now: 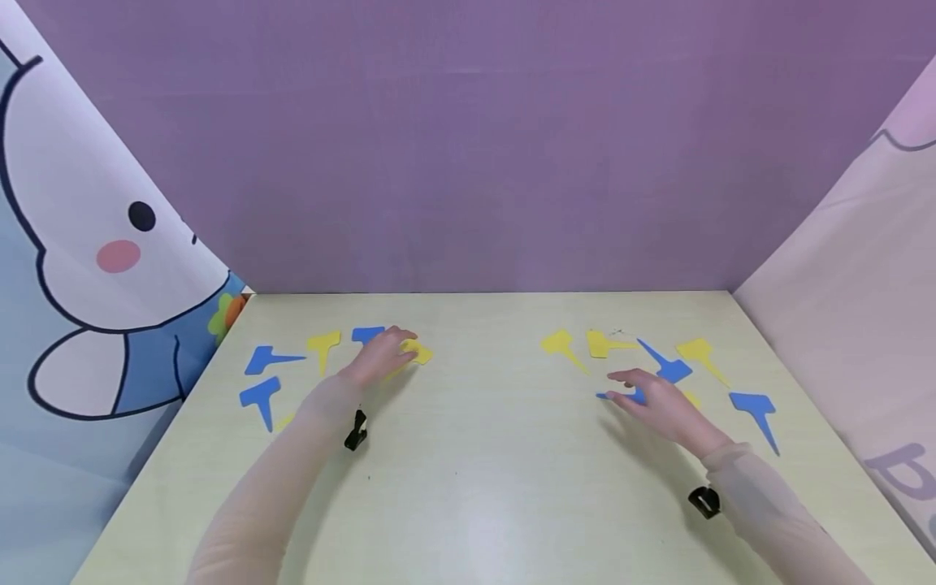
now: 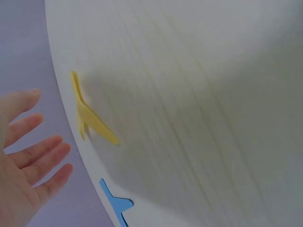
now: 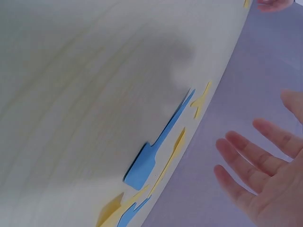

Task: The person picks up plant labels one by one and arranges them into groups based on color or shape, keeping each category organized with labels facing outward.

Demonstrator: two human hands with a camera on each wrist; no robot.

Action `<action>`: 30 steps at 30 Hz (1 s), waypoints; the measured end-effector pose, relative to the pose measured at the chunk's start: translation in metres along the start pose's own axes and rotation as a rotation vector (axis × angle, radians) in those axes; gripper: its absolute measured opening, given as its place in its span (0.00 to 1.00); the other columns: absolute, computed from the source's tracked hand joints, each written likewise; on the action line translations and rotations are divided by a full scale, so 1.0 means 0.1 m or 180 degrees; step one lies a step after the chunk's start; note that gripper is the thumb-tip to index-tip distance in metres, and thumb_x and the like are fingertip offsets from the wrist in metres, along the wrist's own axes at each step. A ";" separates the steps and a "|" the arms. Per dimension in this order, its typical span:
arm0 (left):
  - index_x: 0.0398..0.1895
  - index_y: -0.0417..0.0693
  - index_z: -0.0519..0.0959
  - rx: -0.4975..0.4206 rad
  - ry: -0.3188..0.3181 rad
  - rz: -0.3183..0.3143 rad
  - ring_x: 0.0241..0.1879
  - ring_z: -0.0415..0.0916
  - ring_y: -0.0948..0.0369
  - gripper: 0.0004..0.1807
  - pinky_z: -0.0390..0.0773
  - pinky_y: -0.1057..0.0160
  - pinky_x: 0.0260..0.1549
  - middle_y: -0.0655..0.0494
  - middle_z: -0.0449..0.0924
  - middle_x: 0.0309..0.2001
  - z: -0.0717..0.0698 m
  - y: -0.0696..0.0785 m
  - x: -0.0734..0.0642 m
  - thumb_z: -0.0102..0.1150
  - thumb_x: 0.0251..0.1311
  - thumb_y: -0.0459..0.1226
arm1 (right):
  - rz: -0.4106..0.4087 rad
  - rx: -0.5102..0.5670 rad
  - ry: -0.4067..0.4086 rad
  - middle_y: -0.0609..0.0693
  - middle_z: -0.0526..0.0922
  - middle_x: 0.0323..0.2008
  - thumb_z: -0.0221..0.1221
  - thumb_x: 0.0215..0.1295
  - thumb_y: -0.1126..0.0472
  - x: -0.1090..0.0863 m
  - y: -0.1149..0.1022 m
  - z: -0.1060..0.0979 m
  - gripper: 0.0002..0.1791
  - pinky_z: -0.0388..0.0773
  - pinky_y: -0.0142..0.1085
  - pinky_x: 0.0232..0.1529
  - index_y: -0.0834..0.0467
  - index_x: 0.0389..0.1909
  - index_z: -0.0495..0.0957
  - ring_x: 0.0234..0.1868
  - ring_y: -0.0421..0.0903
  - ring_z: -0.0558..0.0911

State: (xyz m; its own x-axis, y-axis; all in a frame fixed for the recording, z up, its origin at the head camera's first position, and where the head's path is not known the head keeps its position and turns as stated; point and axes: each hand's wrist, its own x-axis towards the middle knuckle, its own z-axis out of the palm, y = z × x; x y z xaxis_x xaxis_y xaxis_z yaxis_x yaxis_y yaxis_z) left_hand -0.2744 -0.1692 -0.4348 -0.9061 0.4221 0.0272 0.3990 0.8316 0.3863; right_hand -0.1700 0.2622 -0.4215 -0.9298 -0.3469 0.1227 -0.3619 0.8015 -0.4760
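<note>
My left hand (image 1: pixel 383 355) hovers with loosely spread fingers over a flat yellow T-shaped plant label (image 1: pixel 422 353), partly hiding it. In the left wrist view that yellow label (image 2: pixel 90 116) lies on the table beside the fingers, with a blue label (image 2: pixel 116 202) below it. On the other side, my right hand (image 1: pixel 661 404) is above a blue T-shaped label (image 1: pixel 638 396), covering part of it. The right wrist view has the relaxed fingers apart from a blue label (image 3: pixel 142 168) on the table. Neither hand holds anything.
More labels lie left, among them a blue one (image 1: pixel 260 396) and a yellow one (image 1: pixel 323 345). Several others lie right, including yellow (image 1: pixel 560 344) and blue (image 1: pixel 755 406) ones. A purple backdrop (image 1: pixel 468 162) rises behind the table (image 1: pixel 468 487), with printed cloth at both sides.
</note>
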 end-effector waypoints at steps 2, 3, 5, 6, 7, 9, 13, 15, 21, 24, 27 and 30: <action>0.50 0.34 0.72 0.0039 -0.0017 -0.0016 0.46 0.72 0.47 0.20 0.72 0.51 0.46 0.38 0.72 0.48 0.02 -0.01 0.02 0.54 0.58 0.39 | -0.0022 -0.0007 0.0031 0.60 0.76 0.47 0.53 0.61 0.50 0.00 -0.01 0.01 0.25 0.71 0.52 0.45 0.65 0.51 0.72 0.45 0.58 0.75; 0.50 0.34 0.72 0.0024 -0.0024 -0.0038 0.46 0.72 0.47 0.20 0.72 0.51 0.46 0.38 0.72 0.48 0.02 -0.02 0.03 0.54 0.58 0.39 | -0.0018 -0.0001 0.0032 0.60 0.76 0.47 0.53 0.61 0.50 -0.01 -0.01 0.00 0.25 0.71 0.52 0.44 0.65 0.51 0.72 0.45 0.59 0.76; 0.51 0.35 0.72 0.0010 -0.0050 -0.0077 0.46 0.71 0.47 0.21 0.71 0.52 0.46 0.38 0.71 0.48 0.04 -0.02 0.05 0.54 0.58 0.39 | -0.0025 0.0010 0.0027 0.60 0.77 0.46 0.54 0.61 0.52 -0.01 -0.02 0.00 0.24 0.72 0.53 0.43 0.66 0.51 0.72 0.44 0.59 0.76; 0.51 0.34 0.71 -0.0013 -0.0062 -0.0099 0.47 0.71 0.47 0.21 0.71 0.51 0.47 0.38 0.71 0.48 0.04 -0.03 0.06 0.54 0.58 0.39 | -0.0007 0.0021 0.0001 0.60 0.76 0.47 0.54 0.61 0.52 -0.01 -0.02 0.00 0.24 0.72 0.53 0.43 0.65 0.51 0.71 0.44 0.59 0.76; 0.52 0.35 0.71 -0.0041 -0.0083 -0.0138 0.47 0.71 0.47 0.22 0.71 0.51 0.47 0.38 0.70 0.49 0.05 -0.03 0.07 0.54 0.58 0.39 | 0.0011 0.0030 -0.0015 0.60 0.76 0.47 0.54 0.61 0.52 -0.01 -0.02 0.00 0.24 0.72 0.53 0.43 0.65 0.51 0.71 0.44 0.59 0.76; 0.53 0.35 0.71 -0.0128 -0.0138 -0.0247 0.48 0.69 0.47 0.22 0.69 0.51 0.49 0.38 0.69 0.49 0.05 -0.02 0.08 0.55 0.57 0.40 | 0.0065 0.0058 -0.0073 0.60 0.76 0.48 0.53 0.61 0.52 0.00 -0.01 -0.01 0.24 0.72 0.52 0.44 0.65 0.52 0.71 0.45 0.58 0.76; 0.55 0.37 0.69 -0.0355 -0.0233 -0.0479 0.50 0.68 0.46 0.25 0.68 0.51 0.51 0.39 0.67 0.50 0.05 -0.01 0.13 0.56 0.56 0.40 | 0.0125 0.0052 -0.0139 0.59 0.76 0.49 0.53 0.62 0.52 -0.01 0.01 -0.01 0.24 0.72 0.51 0.46 0.64 0.53 0.70 0.46 0.57 0.76; 0.55 0.36 0.68 -0.0451 -0.0260 -0.0542 0.51 0.67 0.46 0.26 0.68 0.51 0.51 0.38 0.67 0.50 0.05 -0.01 0.15 0.57 0.55 0.39 | 0.0131 0.0042 -0.0156 0.59 0.76 0.49 0.52 0.62 0.52 -0.01 0.01 -0.01 0.24 0.71 0.51 0.46 0.64 0.53 0.70 0.46 0.57 0.75; 0.57 0.38 0.67 -0.0561 -0.0343 -0.0666 0.50 0.66 0.48 0.28 0.68 0.52 0.50 0.39 0.65 0.49 0.05 -0.02 0.18 0.58 0.54 0.42 | 0.0153 0.0045 -0.0168 0.59 0.75 0.49 0.51 0.62 0.50 -0.01 0.03 -0.01 0.25 0.72 0.51 0.45 0.64 0.53 0.70 0.46 0.56 0.75; 0.56 0.40 0.68 -0.0605 -0.0362 -0.0721 0.51 0.65 0.48 0.28 0.67 0.52 0.51 0.40 0.65 0.49 0.05 -0.03 0.20 0.60 0.53 0.43 | 0.0142 0.0054 -0.0164 0.59 0.76 0.49 0.51 0.62 0.49 -0.01 0.04 -0.01 0.26 0.72 0.51 0.45 0.65 0.53 0.70 0.46 0.56 0.75; 0.55 0.39 0.69 -0.0595 -0.0380 -0.0696 0.51 0.65 0.48 0.28 0.66 0.52 0.51 0.39 0.65 0.49 0.06 -0.03 0.21 0.61 0.51 0.42 | 0.0123 0.0060 -0.0158 0.59 0.76 0.48 0.51 0.62 0.50 -0.01 0.05 0.00 0.25 0.72 0.51 0.45 0.65 0.52 0.70 0.46 0.56 0.75; 0.54 0.37 0.70 -0.0538 -0.0384 -0.0645 0.50 0.65 0.47 0.27 0.66 0.52 0.51 0.39 0.65 0.49 0.07 -0.05 0.22 0.62 0.50 0.40 | 0.0112 0.0083 -0.0146 0.59 0.76 0.48 0.52 0.62 0.52 -0.01 0.06 0.01 0.23 0.72 0.50 0.44 0.65 0.52 0.71 0.45 0.55 0.75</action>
State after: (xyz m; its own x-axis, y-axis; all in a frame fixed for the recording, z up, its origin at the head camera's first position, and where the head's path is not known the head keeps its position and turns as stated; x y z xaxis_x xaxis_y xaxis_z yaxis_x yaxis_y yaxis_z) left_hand -0.2951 -0.1612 -0.4425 -0.9377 0.3018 -0.1722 0.1733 0.8357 0.5211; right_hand -0.1712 0.2667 -0.4249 -0.9377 -0.3412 0.0658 -0.3267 0.8008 -0.5020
